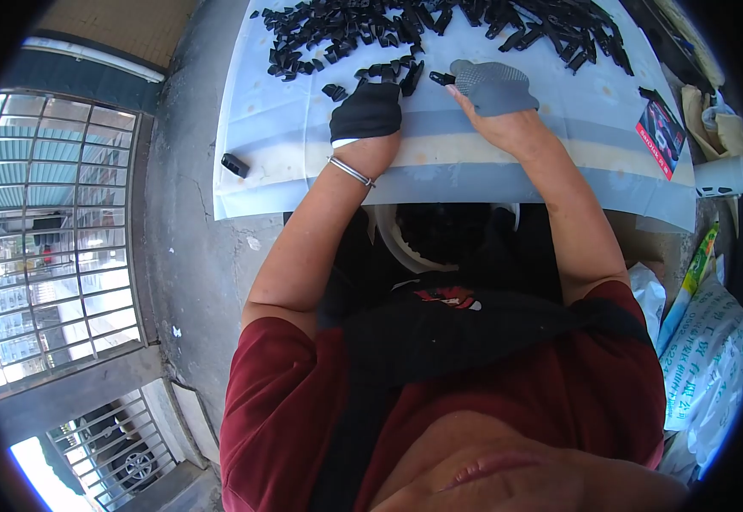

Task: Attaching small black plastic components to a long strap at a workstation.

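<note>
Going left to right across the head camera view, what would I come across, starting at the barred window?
Barred window, lone black piece near the table's left edge, black-covered left hand, grey-covered right hand, red-and-dark card, white cylinder.

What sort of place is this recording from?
Probably a small workshop or home assembly spot, though I can't tell which: small black parts are heaped on a sheet-covered table, metal grilles open onto daylight, and a white sack sits nearby.
</note>
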Tool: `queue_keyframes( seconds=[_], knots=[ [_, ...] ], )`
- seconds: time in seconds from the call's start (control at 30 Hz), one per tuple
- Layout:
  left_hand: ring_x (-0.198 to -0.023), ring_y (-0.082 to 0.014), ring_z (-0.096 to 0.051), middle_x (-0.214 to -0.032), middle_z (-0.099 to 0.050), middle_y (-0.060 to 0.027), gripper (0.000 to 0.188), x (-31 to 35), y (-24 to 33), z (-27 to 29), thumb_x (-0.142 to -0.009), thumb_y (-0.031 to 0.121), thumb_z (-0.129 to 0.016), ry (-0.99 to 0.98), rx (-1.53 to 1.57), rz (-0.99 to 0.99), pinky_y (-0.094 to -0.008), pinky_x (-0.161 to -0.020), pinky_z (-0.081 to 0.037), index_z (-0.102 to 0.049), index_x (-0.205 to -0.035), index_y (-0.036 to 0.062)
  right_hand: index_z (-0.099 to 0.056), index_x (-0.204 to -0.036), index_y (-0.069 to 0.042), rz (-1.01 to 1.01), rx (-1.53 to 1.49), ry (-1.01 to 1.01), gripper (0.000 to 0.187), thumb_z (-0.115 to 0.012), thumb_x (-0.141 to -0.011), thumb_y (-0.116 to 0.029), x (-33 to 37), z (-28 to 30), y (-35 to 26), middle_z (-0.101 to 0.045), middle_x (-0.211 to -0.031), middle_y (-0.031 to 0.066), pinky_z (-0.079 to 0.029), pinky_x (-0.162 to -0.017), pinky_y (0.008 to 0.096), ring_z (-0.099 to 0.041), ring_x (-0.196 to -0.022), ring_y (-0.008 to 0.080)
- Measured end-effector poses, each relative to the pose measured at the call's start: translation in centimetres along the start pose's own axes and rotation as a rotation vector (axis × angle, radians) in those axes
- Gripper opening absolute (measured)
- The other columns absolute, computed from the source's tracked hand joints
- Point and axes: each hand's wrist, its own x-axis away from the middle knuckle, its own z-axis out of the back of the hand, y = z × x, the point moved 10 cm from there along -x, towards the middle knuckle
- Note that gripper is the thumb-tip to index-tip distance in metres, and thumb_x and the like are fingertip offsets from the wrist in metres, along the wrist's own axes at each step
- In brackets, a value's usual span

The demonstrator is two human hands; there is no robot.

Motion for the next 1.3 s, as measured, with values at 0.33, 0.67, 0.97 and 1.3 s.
queue_keyframes(
  seconds=[0.33,0.67,0.97,1.3],
  knots=[
    [-0.063,-0.0169,-0.056,-0.076,-0.061,-0.0095,0.025,2.5,1.4,3.0,-0.077,0.013,-0.056,-0.316,0.709,0.008,-0.0274,-0.056,-0.046,-0.057,-0.1,0.005,-0.057,-0.106,-0.01,0.394,-0.462,-0.072,0.031,-0.058,-0.08,-0.028,3.1,1.1,-5.6,-0.058,-0.093,0.0155,-0.044,-0.074,0.0366,-0.055,-0.083,0.0309],
    [-0.068,-0.0087,-0.056,-0.084,-0.06,-0.0032,0.034,6.4,0.7,-1.0,-0.088,0.028,-0.049,-0.143,1.578,0.323,-0.0212,-0.058,-0.046,-0.054,-0.107,-0.0001,-0.056,-0.097,-0.004,0.179,-0.5,0.024,0.031,-0.065,-0.074,-0.024,3.0,0.6,-5.9,-0.058,-0.087,0.0133,-0.044,-0.071,0.0369,-0.055,-0.079,0.0305],
    [-0.049,-0.0071,-0.043,-0.062,-0.053,-0.0001,0.04,6.4,0.2,-0.9,-0.09,0.037,-0.041,-0.315,1.605,0.487,-0.0217,-0.043,-0.035,-0.058,-0.079,0.003,-0.061,-0.089,-0.005,0.173,-0.395,-0.007,0.026,-0.059,-0.08,-0.03,3.4,2.3,-4.6,-0.061,-0.078,0.0123,-0.045,-0.065,0.0361,-0.056,-0.072,0.0295],
    [-0.046,-0.0065,-0.042,-0.06,-0.051,-0.0006,0.038,5.7,-0.1,0.3,-0.09,0.036,-0.042,-0.274,1.375,0.342,-0.0202,-0.04,-0.032,-0.056,-0.078,0.0024,-0.062,-0.082,-0.004,0.196,-0.431,0.042,0.024,-0.062,-0.078,-0.028,3.6,2.8,-4.5,-0.06,-0.076,0.0117,-0.045,-0.064,0.0354,-0.056,-0.071,0.0283]
  ],
)
